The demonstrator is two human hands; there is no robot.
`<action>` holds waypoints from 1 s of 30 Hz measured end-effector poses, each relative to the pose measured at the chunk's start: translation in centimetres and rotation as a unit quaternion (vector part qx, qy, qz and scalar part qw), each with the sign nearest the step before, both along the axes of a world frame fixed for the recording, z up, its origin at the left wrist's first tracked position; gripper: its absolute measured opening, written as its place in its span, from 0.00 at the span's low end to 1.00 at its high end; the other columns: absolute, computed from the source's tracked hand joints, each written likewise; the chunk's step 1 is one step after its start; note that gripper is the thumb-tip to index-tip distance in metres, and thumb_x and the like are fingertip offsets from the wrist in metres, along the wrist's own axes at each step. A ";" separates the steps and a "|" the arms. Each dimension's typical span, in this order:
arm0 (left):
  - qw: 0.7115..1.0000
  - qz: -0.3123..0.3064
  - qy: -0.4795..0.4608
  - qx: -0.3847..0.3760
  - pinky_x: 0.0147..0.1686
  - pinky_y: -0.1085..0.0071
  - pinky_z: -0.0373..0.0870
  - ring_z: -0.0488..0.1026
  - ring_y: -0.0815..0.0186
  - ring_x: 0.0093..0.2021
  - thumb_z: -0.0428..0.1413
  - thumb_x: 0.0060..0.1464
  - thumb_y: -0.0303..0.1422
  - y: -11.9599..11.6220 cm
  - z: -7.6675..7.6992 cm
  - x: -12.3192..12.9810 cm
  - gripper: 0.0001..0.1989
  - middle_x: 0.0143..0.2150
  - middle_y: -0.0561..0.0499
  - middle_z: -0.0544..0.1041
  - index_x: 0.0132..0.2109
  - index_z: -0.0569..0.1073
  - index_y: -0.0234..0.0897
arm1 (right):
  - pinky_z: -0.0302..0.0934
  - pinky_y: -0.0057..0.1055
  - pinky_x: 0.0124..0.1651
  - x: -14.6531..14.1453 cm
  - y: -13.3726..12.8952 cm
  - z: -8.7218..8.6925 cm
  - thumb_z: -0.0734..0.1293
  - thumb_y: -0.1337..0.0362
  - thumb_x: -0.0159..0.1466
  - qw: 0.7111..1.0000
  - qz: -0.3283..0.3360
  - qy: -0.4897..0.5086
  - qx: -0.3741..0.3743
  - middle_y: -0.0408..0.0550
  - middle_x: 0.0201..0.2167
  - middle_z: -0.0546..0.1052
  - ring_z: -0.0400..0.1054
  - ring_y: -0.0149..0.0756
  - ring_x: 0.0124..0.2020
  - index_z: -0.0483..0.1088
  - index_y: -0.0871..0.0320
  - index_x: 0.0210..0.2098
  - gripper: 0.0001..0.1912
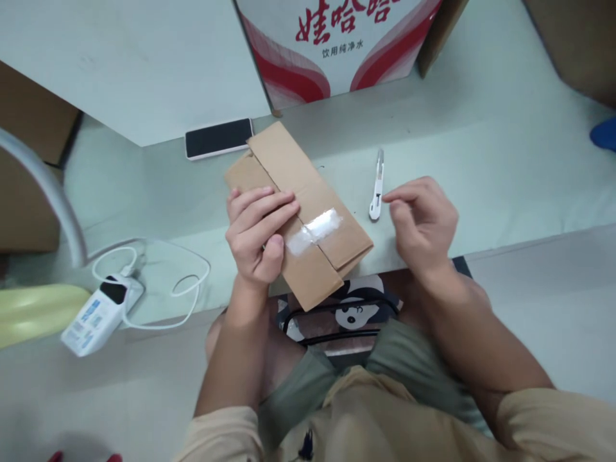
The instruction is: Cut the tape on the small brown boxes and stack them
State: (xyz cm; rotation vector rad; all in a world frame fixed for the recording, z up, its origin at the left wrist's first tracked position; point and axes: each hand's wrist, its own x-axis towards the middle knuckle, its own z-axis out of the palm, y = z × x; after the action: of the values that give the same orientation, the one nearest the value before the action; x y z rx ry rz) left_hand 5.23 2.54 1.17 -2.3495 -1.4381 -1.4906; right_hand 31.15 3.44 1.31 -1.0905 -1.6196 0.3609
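Note:
My left hand (257, 231) is closed on a small brown cardboard box (308, 186), its fingers lying across the near face and the thumb below them. The box is tilted, and a strip of clear shiny tape (315, 231) crosses the seam between its flaps. A white utility knife (376, 189) lies on the pale green surface to the right of the box. Beside the knife's lower end is my right hand (423, 221). Its index finger points at the knife, the thumb is a little apart from it, and the other fingers are curled. Nothing shows between finger and thumb.
Behind the box lies a dark-screened phone (219, 139). A white carton with red lettering (332, 51) stands at the back. To the left are a white power bank (103, 314) with a looped cable (199, 282) and a grey curved stand (52, 186). A panda-print item (353, 314) rests on my lap.

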 end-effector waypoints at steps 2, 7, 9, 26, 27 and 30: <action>1.000 0.008 -0.010 0.007 0.65 0.46 0.61 0.76 0.53 0.54 0.42 0.66 0.48 0.0 -0.4 -0.1 0.26 0.47 0.49 0.84 0.47 0.84 0.47 | 0.66 0.34 0.37 1.3 0.6 -0.7 0.63 0.63 0.66 0.993 -0.090 -0.052 -0.050 0.44 0.27 0.75 0.68 0.33 0.28 0.76 0.55 0.34 0.09; 0.998 -0.012 -0.049 0.028 0.67 0.46 0.59 0.76 0.54 0.53 0.44 0.65 0.43 0.0 -0.5 0.6 0.22 0.46 0.51 0.84 0.48 0.83 0.49 | 0.64 0.37 0.39 1.7 1.9 -2.5 0.65 0.59 0.64 0.942 -0.092 -0.230 -0.227 0.51 0.42 0.77 0.69 0.39 0.36 0.76 0.53 0.52 0.18; 0.998 -0.020 -0.059 0.026 0.68 0.46 0.58 0.76 0.54 0.53 0.45 0.65 0.42 0.0 -0.4 0.8 0.21 0.47 0.52 0.85 0.48 0.83 0.49 | 0.63 0.39 0.42 1.1 2.2 -2.8 0.65 0.57 0.64 0.911 -0.078 -0.302 -0.270 0.55 0.46 0.76 0.69 0.46 0.43 0.77 0.53 0.52 0.19; 0.999 0.021 -0.038 0.006 0.66 0.47 0.59 0.75 0.55 0.54 0.43 0.66 0.45 -0.4 -0.5 0.9 0.23 0.46 0.51 0.84 0.47 0.82 0.47 | 0.62 0.35 0.35 2.0 -1.4 0.5 0.64 0.55 0.66 0.991 0.072 0.032 -0.112 0.45 0.30 0.74 0.68 0.36 0.31 0.75 0.53 0.40 0.11; 0.999 0.023 -0.035 0.003 0.67 0.47 0.59 0.75 0.55 0.54 0.43 0.65 0.45 -0.4 -0.4 0.9 0.24 0.46 0.51 0.84 0.47 0.83 0.48 | 0.63 0.36 0.35 2.2 -1.6 0.6 0.67 0.51 0.64 0.994 0.084 0.039 -0.066 0.46 0.32 0.75 0.69 0.37 0.32 0.75 0.52 0.42 0.14; 0.999 0.029 -0.026 -0.015 0.68 0.46 0.56 0.74 0.54 0.55 0.41 0.65 0.47 -0.7 -0.4 0.9 0.25 0.47 0.50 0.84 0.47 0.83 0.48 | 0.64 0.41 0.37 2.9 -2.6 0.3 0.71 0.47 0.60 0.998 0.057 0.000 -0.013 0.48 0.33 0.73 0.68 0.41 0.35 0.72 0.50 0.43 0.18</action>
State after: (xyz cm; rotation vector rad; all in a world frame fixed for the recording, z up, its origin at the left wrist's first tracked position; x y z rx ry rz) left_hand 6.16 1.87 0.75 -2.2815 -1.5353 -1.5371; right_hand 34.06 0.81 1.63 -1.0211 -1.6853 0.4579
